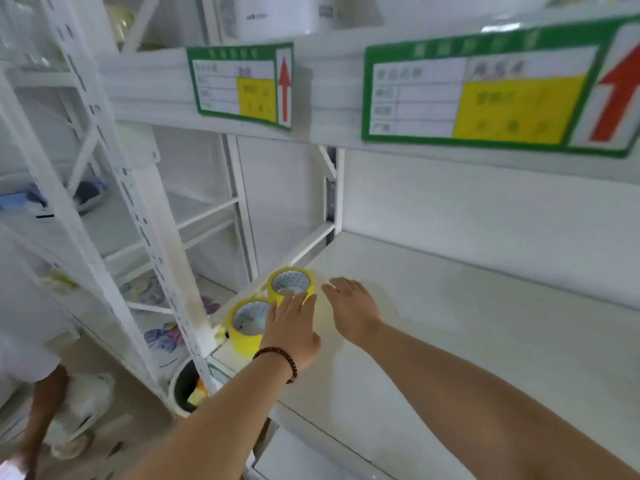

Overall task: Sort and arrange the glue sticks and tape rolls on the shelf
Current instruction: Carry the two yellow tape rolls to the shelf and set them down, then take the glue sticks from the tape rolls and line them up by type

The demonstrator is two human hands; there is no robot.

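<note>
Head view looks down onto a white shelf (467,334) that fills the right and centre of the frame. 2 yellow tape rolls lie flat at its left end, just left of centre: the far tape roll (290,283) and, just beside it toward the lower left, the near tape roll (246,323). The left hand (292,332), with a dark bead bracelet (280,358) on its wrist, is spread palm down, its fingers (298,301) loosely extended over the edges of both rolls and gripping nothing. The right hand (351,311) lies open and flat just right of the far roll, holding nothing. Green and yellow labels (485,95) with red arrows hang from the shelf above, their text blurred.
</note>
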